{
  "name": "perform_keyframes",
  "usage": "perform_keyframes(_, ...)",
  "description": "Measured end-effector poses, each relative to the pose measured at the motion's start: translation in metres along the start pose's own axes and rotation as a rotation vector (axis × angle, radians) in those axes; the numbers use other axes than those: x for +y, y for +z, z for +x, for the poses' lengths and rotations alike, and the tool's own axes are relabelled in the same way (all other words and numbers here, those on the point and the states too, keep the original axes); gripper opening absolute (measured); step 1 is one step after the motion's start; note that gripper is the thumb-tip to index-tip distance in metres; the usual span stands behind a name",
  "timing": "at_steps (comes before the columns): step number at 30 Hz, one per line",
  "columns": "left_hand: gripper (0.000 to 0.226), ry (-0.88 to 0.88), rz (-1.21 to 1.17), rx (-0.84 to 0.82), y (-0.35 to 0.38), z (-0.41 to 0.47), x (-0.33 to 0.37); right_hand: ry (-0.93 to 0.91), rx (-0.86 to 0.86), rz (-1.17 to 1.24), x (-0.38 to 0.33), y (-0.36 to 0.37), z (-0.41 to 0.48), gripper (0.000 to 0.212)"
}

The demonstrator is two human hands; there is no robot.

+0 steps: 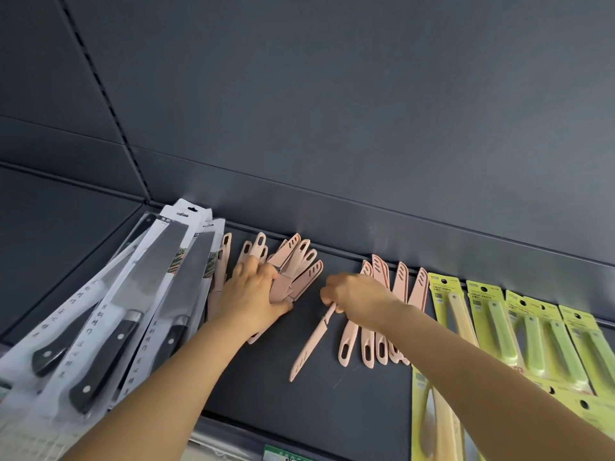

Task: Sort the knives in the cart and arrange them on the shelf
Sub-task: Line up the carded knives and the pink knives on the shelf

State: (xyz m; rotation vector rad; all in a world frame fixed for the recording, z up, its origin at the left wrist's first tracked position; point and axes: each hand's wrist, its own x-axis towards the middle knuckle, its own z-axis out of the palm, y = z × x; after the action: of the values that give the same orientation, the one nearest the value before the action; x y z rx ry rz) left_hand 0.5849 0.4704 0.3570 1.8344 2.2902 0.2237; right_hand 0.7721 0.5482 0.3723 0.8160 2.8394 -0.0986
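On the dark shelf (332,404) lie several pink sheathed knives. My left hand (253,294) grips a fanned bunch of pink knives (299,264) near the back of the shelf. My right hand (356,297) pinches the handle end of a single pink knife (311,344), whose sheathed tip points toward the shelf's front edge. A row of pink knives (382,341) lies just right of it, partly under my right wrist.
Large black-handled kitchen knives in white card packs (133,311) lie stacked at the left. Yellow-green packs of fruit knives (519,331) fill the right side. The grey back panel (332,128) rises behind the shelf. A price-label strip runs along the front edge.
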Motion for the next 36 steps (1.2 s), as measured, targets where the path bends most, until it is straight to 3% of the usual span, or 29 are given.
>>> perform_keyframes(4, 0.061, -0.010, 0.044, -0.013, -0.003, 0.000, 0.001, 0.067, 0.276, 0.185, 0.011, 0.006, -0.009, 0.024)
perform_keyframes(7, 0.058, 0.028, 0.096, 0.035, -0.004, -0.004, 0.005, 0.297, 0.511, 0.451, 0.011, -0.003, -0.023, 0.007)
perform_keyframes(9, 0.055, 0.129, 0.026, 0.097, -0.005, -0.008, 0.013, 0.497, 0.574, 0.580, 0.010, -0.008, -0.035, 0.006)
perform_keyframes(14, 0.067, 0.558, -0.115, -0.192, 0.007, -0.023, 0.054, 0.837, 0.403, 0.809, 0.015, 0.012, -0.063, 0.013)
perform_keyframes(18, 0.069, 0.608, -0.151, -0.292, 0.028, -0.026, 0.072, 0.931, 0.342, 0.856, 0.010, 0.027, -0.076, 0.013)
perform_keyframes(21, 0.064, 0.563, -0.171, -0.251, 0.031, -0.024, 0.079, 0.934, 0.336, 0.883, 0.006, 0.029, -0.078, 0.025)
perform_keyframes(28, 0.053, 0.542, -0.020, -0.118, 0.022, -0.022, 0.075, 0.811, 0.331, 0.662, -0.004, 0.023, -0.068, 0.010)
perform_keyframes(34, 0.032, 0.198, 0.096, 0.156, -0.004, -0.022, 0.018, 0.504, 0.283, 0.589, -0.029, 0.011, -0.029, 0.025)
perform_keyframes(36, 0.032, 0.127, 0.116, 0.150, -0.011, -0.024, 0.000, 0.362, 0.249, 0.529, -0.043, 0.010, -0.008, 0.032)
